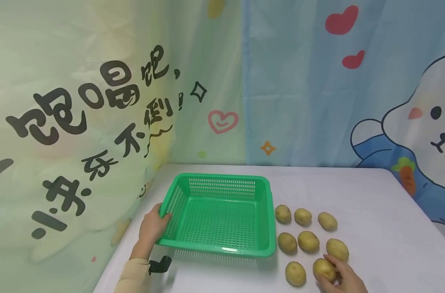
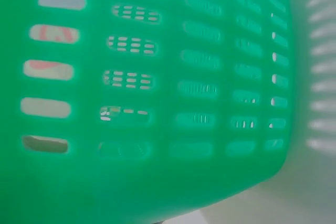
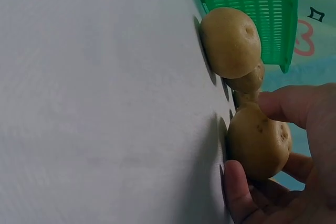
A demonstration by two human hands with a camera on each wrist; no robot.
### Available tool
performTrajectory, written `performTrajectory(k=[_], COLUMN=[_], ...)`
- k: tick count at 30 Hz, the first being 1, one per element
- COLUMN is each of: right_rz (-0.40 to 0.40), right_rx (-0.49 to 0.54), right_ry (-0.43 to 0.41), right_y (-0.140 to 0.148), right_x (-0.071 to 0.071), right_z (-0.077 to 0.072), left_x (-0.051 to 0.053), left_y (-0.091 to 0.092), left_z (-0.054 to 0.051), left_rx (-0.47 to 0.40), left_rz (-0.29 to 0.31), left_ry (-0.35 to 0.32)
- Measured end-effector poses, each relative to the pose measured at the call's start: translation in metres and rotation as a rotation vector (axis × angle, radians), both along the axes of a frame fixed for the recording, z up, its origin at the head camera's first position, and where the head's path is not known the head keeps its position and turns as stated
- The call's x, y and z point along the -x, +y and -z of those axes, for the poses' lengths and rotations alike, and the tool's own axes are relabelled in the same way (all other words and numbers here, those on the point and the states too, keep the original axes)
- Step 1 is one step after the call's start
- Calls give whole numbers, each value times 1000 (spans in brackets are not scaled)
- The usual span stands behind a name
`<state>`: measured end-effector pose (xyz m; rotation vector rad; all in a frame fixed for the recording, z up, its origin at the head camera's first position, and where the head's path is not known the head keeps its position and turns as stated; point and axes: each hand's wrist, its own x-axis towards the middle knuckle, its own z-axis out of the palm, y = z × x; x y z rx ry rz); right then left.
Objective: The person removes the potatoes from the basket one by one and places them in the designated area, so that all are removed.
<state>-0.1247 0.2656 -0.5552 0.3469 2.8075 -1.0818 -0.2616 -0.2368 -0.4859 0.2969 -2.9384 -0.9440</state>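
A green plastic basket (image 1: 219, 219) with slotted walls stands on the table. My left hand (image 1: 153, 226) grips its left rim, thumb over the inside of the wall. The basket's slotted wall (image 2: 168, 87) fills most of the left wrist view, and the hand is hidden there. At the front right, my right hand (image 1: 341, 278) holds a potato (image 1: 323, 270) between thumb and fingers; the right wrist view shows the fingers round this potato (image 3: 258, 140) close to the tabletop. Just left of it lies another potato (image 1: 295, 273), and a further one (image 1: 337, 249) sits just behind.
Several more potatoes (image 1: 308, 241) lie in rough rows to the right of the basket. White cloth covers the table (image 1: 361, 195). Printed curtains (image 1: 292, 81) hang behind and on the left. A black strap-like piece (image 1: 160, 264) is at the left wrist.
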Motion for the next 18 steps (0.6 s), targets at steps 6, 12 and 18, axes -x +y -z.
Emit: performTrajectory(k=[6, 12, 18], right_rz=[44, 148, 149], right_rx=[65, 89, 1], right_ry=[-7, 51, 176], right_y=[4, 9, 11], right_x=[-3, -4, 4], right_z=[2, -7, -29], left_x=[3, 2, 4], left_y=[-11, -19, -26], left_z=[4, 3, -2], left_rx=[-161, -241, -183], left_rz=[26, 68, 106], left_ry=[-62, -100, -133])
